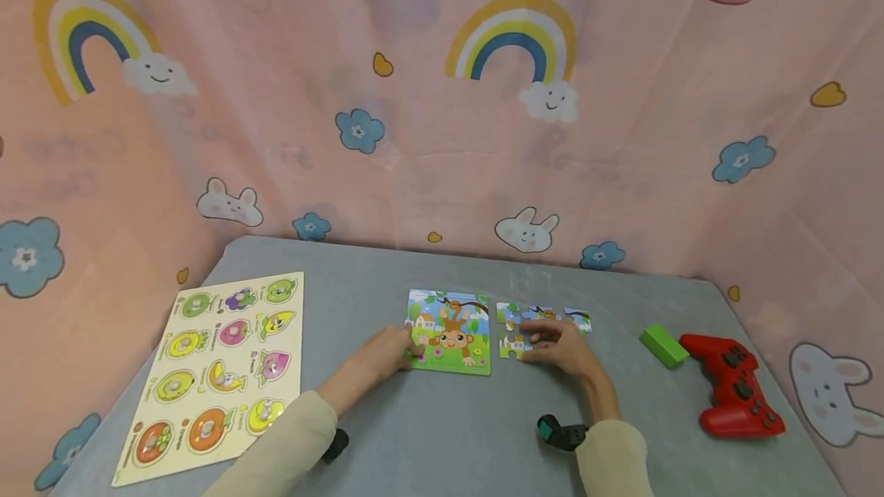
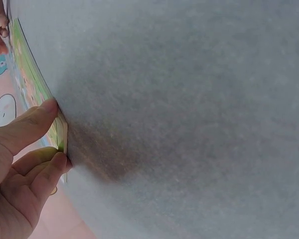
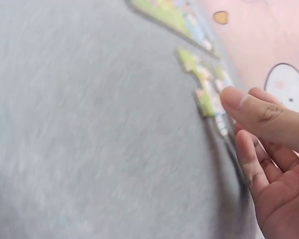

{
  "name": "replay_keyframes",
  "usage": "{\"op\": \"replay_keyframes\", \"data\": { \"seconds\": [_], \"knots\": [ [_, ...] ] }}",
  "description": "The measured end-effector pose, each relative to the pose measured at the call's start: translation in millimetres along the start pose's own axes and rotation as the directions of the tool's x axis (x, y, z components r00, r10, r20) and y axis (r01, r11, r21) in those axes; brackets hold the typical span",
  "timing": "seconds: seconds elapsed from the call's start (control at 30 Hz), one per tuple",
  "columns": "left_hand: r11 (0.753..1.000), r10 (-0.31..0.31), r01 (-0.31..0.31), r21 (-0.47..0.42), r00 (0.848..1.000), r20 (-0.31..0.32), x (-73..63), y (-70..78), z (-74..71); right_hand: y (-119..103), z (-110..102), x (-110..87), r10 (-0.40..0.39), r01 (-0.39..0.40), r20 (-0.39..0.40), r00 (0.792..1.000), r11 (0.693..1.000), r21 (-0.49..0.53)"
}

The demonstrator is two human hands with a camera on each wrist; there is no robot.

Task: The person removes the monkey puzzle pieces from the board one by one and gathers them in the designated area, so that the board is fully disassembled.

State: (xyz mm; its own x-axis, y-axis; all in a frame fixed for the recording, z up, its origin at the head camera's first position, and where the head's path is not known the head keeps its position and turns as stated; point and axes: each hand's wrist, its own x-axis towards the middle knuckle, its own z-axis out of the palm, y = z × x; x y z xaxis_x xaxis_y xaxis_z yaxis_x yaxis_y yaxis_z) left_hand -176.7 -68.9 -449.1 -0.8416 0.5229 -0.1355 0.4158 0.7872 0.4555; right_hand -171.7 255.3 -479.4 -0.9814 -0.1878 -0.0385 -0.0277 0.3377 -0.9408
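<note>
A square puzzle board (image 1: 452,340) with a monkey picture lies flat on the table in the head view. At its lower left corner my left hand (image 1: 383,351) grips the edge; in the left wrist view the thumb (image 2: 35,124) lies over the board and fingertips are against its side. Several loose jigsaw pieces (image 1: 507,347) lie right of the board, some partly covered by my right hand (image 1: 565,347). The right hand hovers at those pieces, fingers loosely bent. Between thumb and fingers nothing shows in the right wrist view, where the pieces (image 3: 204,102) are blurred.
On the left lies a cream board (image 1: 231,355) with fruit and vegetable pictures. A green block (image 1: 664,346) and a red game controller (image 1: 735,386) sit at the right. A patterned pink curtain (image 1: 428,182) hangs behind the grey table (image 1: 442,436).
</note>
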Motion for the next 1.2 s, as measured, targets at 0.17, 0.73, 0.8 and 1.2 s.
{"op": "replay_keyframes", "data": {
  "seconds": [0.17,0.73,0.8,1.2],
  "knots": [
    [1.0,-0.001,0.001,-0.003,1.0,0.002,0.5,1.2,0.2,-7.5,4.5,3.1,-0.013,0.012,0.011,1.0,0.997,0.073],
    [0.999,0.022,-0.021,0.028,1.0,-0.007,-0.6,-1.1,1.1,-22.3,68.0,38.5,-0.083,0.062,0.072,0.994,0.963,0.263],
    [0.999,0.017,-0.016,0.036,1.0,-0.004,0.1,-1.2,1.8,-23.7,73.7,41.5,-0.074,0.057,0.058,0.996,0.968,0.245],
    [0.999,0.01,-0.01,0.045,1.0,-0.002,1.8,-2.8,2.9,-24.6,93.8,48.6,-0.06,0.06,0.0,0.998,0.992,0.11]
  ]
}}
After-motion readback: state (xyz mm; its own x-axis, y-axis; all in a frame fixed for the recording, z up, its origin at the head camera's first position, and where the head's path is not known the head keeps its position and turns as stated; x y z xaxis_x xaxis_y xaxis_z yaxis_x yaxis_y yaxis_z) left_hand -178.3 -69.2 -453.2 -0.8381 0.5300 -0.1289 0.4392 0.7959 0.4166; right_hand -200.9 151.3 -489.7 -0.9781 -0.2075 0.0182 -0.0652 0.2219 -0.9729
